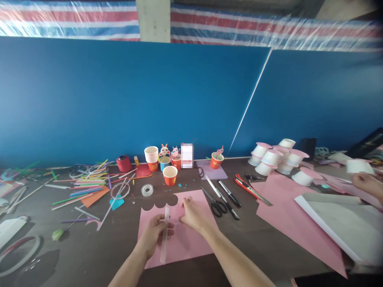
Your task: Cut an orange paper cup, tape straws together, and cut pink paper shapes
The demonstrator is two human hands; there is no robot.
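Observation:
A pink paper sheet [194,245] lies before me, with scalloped cut-outs along the left part of its far edge. My left hand [155,235] is closed around a clear, narrow plastic ruler [164,245], which runs lengthwise over the sheet's left half. On the same sheet rests my right hand [193,215], fingers bent, thumb apart from them, nothing visible in its grasp. Just right of the sheet are black scissors [219,207]. A tape roll [147,190] and an orange paper cup [170,175] stand beyond its far edge.
Colourful straws [89,183] are strewn on the left. Pens [229,194] and a red utility knife [251,189] lie right of the scissors. Farther right are stacked white cups [271,159], more pink paper [287,211] and another person's hand [366,183]. A blue partition [134,91] stands behind.

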